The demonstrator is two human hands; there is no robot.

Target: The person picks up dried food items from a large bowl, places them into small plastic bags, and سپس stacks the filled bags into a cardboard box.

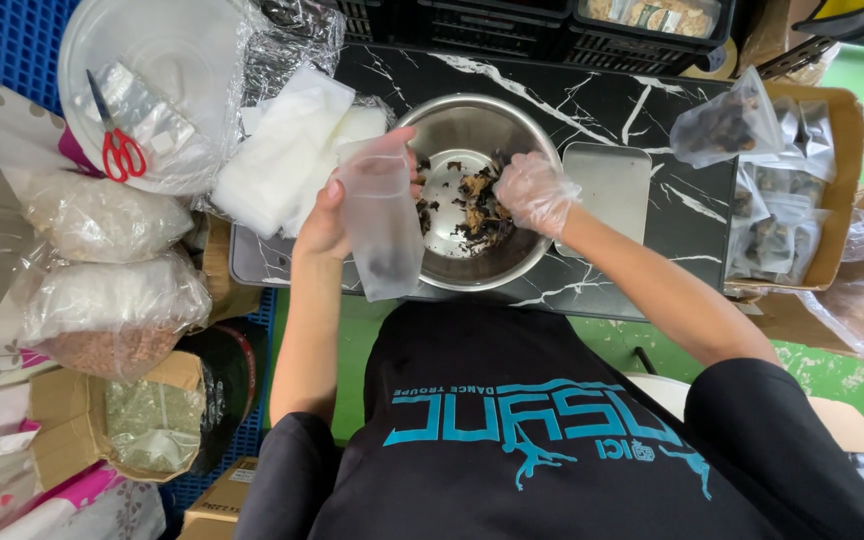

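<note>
Head view. Your left hand (327,215) is clamped on a small clear pouch (382,235), pinched near its upper edge so it hangs over the near-left rim of the steel bowl (442,125). A few dark bits sit at the pouch bottom. Your right hand (535,193), in a thin plastic glove, is inside the bowl with fingers curled around dark and tan dried pieces (477,205); how tightly it is closed, you cannot tell.

Risks, as judged: the pouch mouth looks slack, so pieces carried over could miss it and land on the marble-pattern table (602,80). The pouch hangs half off the bowl, so a loose pinch could drop it.

Containers: the bowl is nearly bare, with the remaining pieces gathered right of centre. A flat metal tray (607,185) sits just beside it on the right. The cardboard box (842,120) at right holds filled pouches (782,215). At left, a stack of unfilled pouches (287,150), red-handled scissors (122,150) on a clear lid, and bulk bags (102,215) of pale material.
</note>
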